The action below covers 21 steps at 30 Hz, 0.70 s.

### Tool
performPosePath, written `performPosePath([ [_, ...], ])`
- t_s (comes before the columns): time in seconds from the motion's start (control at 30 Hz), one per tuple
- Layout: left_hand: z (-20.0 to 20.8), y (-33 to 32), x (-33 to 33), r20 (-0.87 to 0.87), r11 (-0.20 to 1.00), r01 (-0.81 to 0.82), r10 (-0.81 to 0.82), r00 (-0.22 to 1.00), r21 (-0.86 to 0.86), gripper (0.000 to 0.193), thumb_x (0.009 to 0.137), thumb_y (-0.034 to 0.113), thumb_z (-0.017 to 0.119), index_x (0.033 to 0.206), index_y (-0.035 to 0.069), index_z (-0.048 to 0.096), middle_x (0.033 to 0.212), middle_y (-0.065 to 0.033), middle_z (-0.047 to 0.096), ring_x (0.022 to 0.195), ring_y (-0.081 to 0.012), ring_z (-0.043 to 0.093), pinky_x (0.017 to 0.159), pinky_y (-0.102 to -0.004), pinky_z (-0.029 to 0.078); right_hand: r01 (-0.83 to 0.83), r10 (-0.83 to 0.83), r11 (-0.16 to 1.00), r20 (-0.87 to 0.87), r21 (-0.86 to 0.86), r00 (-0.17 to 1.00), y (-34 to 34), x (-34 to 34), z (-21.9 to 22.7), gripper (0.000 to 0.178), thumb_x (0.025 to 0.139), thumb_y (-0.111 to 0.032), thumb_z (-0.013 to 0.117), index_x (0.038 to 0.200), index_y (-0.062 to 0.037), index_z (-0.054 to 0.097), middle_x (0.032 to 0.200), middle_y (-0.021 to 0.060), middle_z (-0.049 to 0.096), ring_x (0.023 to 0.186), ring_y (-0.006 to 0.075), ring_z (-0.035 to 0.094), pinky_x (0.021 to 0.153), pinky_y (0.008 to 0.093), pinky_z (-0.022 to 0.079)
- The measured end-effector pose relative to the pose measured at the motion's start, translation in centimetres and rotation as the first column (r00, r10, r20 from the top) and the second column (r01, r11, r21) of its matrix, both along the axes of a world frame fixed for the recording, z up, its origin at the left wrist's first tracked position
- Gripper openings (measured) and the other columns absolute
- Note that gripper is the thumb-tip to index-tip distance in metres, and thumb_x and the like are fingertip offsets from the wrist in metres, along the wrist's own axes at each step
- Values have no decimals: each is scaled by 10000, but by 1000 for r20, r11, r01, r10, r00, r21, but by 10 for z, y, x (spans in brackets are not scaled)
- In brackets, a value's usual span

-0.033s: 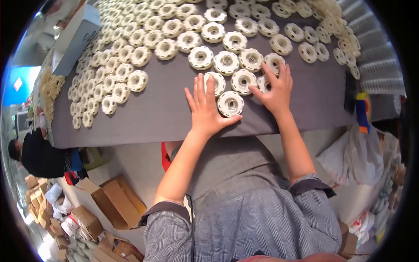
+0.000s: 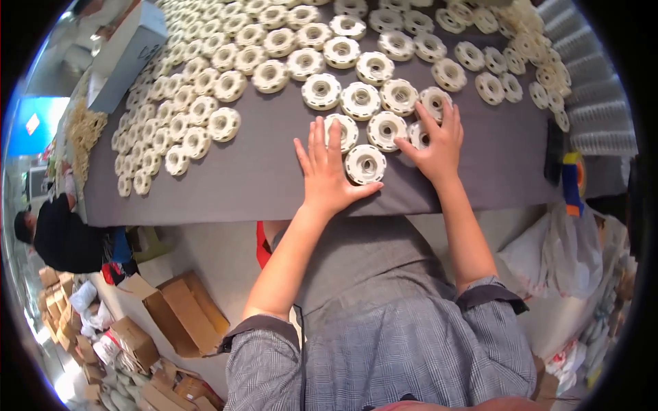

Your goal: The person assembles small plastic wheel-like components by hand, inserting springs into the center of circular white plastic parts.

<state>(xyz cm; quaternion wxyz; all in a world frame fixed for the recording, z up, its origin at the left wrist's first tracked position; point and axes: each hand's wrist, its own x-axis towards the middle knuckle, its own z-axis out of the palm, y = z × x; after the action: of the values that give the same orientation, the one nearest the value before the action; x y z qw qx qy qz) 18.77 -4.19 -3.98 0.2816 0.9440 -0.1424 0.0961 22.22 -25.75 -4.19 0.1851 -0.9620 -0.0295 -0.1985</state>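
Note:
White round plastic parts with notched rims, several with a metal coil spring in the centre, form a cluster at the table's front middle. My left hand (image 2: 326, 179) rests on the cluster's left side, fingers spread. Its fingertips cover part of one white part (image 2: 345, 130), and its thumb runs along the near edge of the nearest white part (image 2: 365, 165). On the other side, my right hand (image 2: 440, 147) has its fingers apart, touching a white part (image 2: 434, 103) and partly hiding another (image 2: 419, 135). Between the hands lies one more white part (image 2: 387, 130).
Many similar parts (image 2: 223, 124) cover the left and far side of the grey cloth-covered table (image 2: 274, 195). A grey-blue box (image 2: 127, 58) stands far left, stacked clear trays (image 2: 586, 89) far right. An open carton (image 2: 188, 312) lies on the floor; a person (image 2: 65, 233) sits left.
The view has shifted slightly, putting the table and parts a little further right. Both hands keep the same pose on the same parts.

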Motion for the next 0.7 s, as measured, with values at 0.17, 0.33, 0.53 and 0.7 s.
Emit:
performPosePath([
  [0.17, -2, 29, -1, 1, 999, -38, 38, 999, 21, 1261, 504, 618, 732, 1421, 61, 70, 1438, -229, 130, 1352, -367, 109, 1039, -601, -24, -55, 55, 998, -22, -2, 998, 29, 5, 1, 706, 590, -542, 720, 1202, -228, 562, 1368, 168, 315, 1272, 424, 239, 1016, 490, 237],
  [0.33, 0, 51, -5, -4, 996, -85, 85, 996, 40, 1250, 510, 628, 724, 1420, 63, 78, 1444, -214, 128, 1350, -359, 121, 1040, -599, -28, -125, 125, 992, 2, -4, 992, 52, 10, 2, 707, 589, -541, 719, 1202, -224, 562, 1369, 172, 312, 1267, 430, 239, 1011, 497, 237],
  [0.53, 0, 80, -5, 8, 991, -121, 121, 993, 50, 1236, 521, 636, 712, 1420, 67, 81, 1445, -204, 138, 1350, -348, 130, 1040, -604, -25, -217, 217, 976, -1, -12, 976, 87, 14, 2, 703, 593, -555, 708, 1191, -212, 573, 1367, 181, 319, 1262, 418, 257, 998, 506, 237],
  [0.7, 0, 106, -3, 28, 981, -169, 168, 985, 91, 1221, 532, 634, 707, 1418, 65, 90, 1446, -200, 146, 1350, -341, 137, 1042, -602, -26, -293, 293, 956, 36, -5, 955, 122, 21, -1, 717, 602, -592, 686, 1189, -195, 577, 1357, 185, 341, 1266, 406, 264, 1004, 505, 219],
])
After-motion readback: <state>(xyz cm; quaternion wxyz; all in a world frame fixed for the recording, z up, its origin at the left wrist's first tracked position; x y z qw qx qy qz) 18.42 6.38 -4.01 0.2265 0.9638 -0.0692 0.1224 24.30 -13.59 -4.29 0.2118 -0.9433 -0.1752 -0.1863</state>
